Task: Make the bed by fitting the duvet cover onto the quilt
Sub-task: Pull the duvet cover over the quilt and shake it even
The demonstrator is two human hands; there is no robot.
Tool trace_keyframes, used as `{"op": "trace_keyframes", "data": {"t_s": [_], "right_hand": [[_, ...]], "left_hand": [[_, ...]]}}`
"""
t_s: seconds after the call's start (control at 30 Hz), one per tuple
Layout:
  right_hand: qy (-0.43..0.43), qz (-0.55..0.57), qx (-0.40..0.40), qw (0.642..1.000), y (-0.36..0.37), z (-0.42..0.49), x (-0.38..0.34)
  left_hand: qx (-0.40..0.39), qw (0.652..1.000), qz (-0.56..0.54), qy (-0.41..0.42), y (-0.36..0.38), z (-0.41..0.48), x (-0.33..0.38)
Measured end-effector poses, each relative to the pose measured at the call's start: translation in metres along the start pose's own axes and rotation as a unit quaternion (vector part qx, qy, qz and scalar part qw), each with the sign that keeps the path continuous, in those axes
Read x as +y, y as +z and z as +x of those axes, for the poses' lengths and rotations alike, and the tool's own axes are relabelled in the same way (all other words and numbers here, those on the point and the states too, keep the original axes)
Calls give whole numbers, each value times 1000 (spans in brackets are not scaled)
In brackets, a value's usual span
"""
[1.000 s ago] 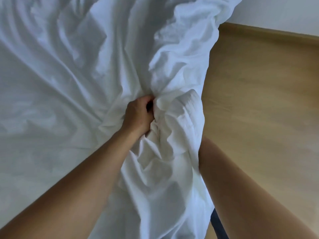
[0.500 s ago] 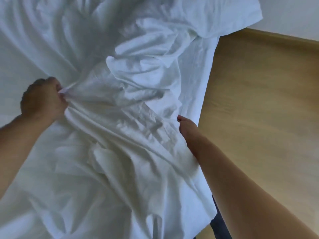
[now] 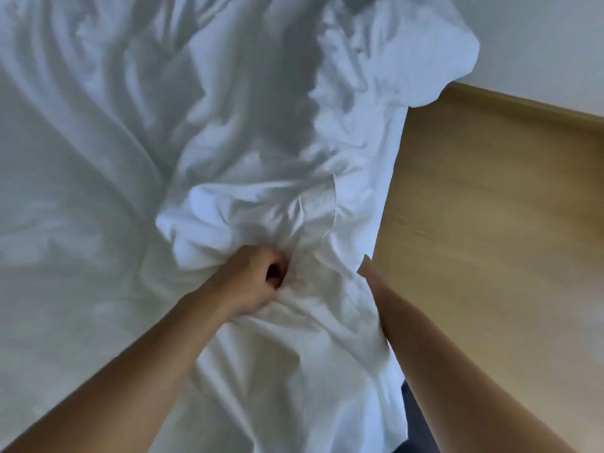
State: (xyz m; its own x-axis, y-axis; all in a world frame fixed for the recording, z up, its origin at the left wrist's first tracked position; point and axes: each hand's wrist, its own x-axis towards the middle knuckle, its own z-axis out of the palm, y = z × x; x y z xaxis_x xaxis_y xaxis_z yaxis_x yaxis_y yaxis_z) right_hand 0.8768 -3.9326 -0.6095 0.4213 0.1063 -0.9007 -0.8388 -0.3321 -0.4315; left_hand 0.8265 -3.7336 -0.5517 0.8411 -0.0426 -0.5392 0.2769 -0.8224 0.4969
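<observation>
The left hand [image 3: 253,277] is clenched round a bunch of white cloth, taken to be the duvet cover [image 3: 261,210], near the right side of the bed [image 3: 65,223]. Its fingers curl into the fabric and creases run out from the grip. The right hand [image 3: 366,268] shows only as a sliver at the cover's hanging edge; the rest is tucked behind or under the cloth, so I cannot tell whether it grips or lies flat. The right forearm comes in from the floor [image 3: 490,240] side.

The cover lies crumpled over the bed, heaped toward the far right corner, with 1 edge draping over the bedside beside the wooden floor. The quilt cannot be told apart from the cover here: everything is white and folded over itself, so how much of it is already inside stays unclear.

The step in hand looks like working the cover along the quilt on this side, the left hand gathering slack while the right feeds or steadies the edge. The task seems well short of done, given the bunching.

The next move likely calls for both hands to find a matching corner or edge, pull the gathered cloth toward the foot and shake it flat. The risk is dragging only the cover, leaving the filling wadded inside
</observation>
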Motion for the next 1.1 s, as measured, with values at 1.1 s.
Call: {"op": "trace_keyframes", "data": {"t_s": [1.1], "right_hand": [[-75,-94,150,981,-229,233,-428]], "left_hand": [[-13,979,-61,-195,-14,301,115]]}}
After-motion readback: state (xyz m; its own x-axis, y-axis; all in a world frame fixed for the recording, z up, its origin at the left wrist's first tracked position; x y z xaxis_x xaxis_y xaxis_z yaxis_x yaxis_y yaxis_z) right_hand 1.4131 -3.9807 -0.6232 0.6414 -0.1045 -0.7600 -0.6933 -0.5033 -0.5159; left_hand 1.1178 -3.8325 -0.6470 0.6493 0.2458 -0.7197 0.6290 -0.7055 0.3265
